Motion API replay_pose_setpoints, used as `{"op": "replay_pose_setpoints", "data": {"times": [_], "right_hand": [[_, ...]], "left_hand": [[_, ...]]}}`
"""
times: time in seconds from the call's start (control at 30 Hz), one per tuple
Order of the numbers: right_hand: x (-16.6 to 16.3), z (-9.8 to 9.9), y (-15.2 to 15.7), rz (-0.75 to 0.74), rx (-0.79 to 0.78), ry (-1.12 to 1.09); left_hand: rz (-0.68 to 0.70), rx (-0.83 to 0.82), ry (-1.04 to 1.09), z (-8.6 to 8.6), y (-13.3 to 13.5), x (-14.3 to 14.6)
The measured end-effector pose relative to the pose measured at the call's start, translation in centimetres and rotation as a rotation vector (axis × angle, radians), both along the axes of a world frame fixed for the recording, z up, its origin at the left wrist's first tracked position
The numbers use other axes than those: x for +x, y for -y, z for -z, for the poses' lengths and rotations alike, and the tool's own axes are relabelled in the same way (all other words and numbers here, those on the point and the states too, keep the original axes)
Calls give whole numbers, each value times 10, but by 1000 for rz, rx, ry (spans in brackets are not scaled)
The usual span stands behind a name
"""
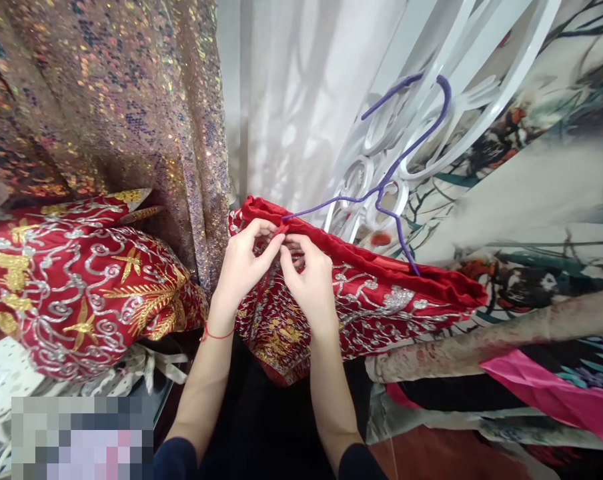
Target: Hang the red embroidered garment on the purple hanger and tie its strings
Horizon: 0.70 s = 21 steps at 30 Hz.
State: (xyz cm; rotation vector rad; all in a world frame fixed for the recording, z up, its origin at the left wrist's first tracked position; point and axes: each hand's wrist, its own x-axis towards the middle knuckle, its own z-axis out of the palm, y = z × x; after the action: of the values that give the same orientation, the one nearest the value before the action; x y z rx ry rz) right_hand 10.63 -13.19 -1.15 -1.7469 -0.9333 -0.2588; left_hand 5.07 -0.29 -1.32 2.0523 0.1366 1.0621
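In front of me hangs a red skirt (366, 293) with silver and gold embroidery and a gathered red waistband (351, 248). Its waist carries a purple wire hanger (381, 187), whose arms reach down into the waistband and whose hook lies against white scrollwork. My left hand (249, 257), with a thin red string at the wrist, pinches a small strip of red fabric by the hanger's left end. Close beside it, my right hand (309, 273) has its fingers curled together at the same strip. Its fingertips partly hide what they grip.
Left of me lies a red embroidered garment (131, 287) on a pile. Behind it falls a sequined curtain (131, 100). White scrollwork metal (431, 153) stands behind the hanger, with floral-printed cloth (521, 207) to the right. Lower right is pink fabric (556, 393).
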Motion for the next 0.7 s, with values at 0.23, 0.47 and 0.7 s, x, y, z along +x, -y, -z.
{"op": "replay_pose_setpoints", "data": {"times": [0.23,0.47,0.7], "right_hand": [[-4,-2,-7,-24,80,-122],[3,-8,2,41,77,-33],[7,-4,5,-12,145,-160]], "left_hand": [[120,-27,-8,-2,0,-10],[10,12,20,-2,-9,-3],[122,-276,112,8,-7,-7]]}}
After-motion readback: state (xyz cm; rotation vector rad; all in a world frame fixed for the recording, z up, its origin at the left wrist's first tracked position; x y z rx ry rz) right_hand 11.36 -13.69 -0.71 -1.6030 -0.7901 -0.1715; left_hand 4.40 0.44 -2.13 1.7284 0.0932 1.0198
